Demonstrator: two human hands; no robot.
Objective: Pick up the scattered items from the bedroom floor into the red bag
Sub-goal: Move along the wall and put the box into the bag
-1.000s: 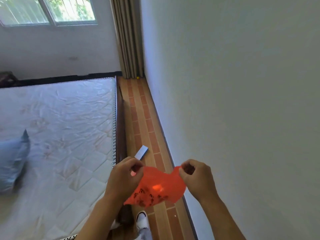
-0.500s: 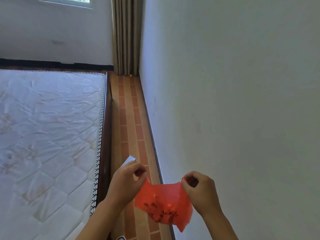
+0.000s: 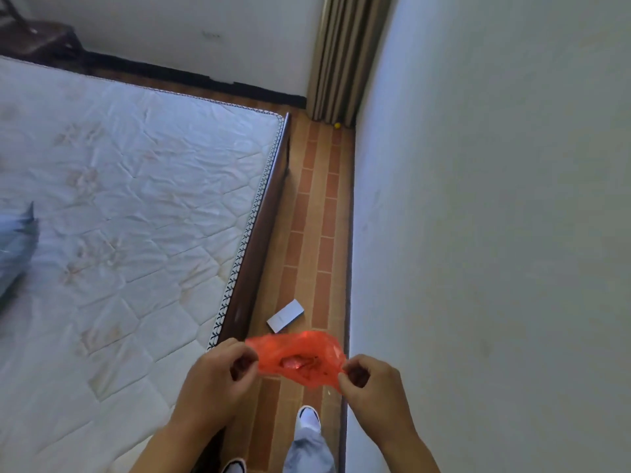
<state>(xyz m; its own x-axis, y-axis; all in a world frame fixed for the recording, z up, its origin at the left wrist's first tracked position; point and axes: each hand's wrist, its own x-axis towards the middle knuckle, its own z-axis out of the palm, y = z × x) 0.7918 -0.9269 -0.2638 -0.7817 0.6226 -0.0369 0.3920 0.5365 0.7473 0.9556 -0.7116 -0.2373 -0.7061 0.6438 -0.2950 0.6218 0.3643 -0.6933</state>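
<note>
While the left hand [image 3: 213, 384] and right hand [image 3: 374, 390] each pinch an edge of the red bag [image 3: 297, 358], stretching it between them above the floor [image 3: 307, 233], a small white box [image 3: 285, 315] lies just beyond it in the narrow strip between the bed [image 3: 136, 206] and the wall [image 3: 495, 199]. A small yellow ball [image 3: 337, 125] sits by the curtain [image 3: 341, 56].
</note>
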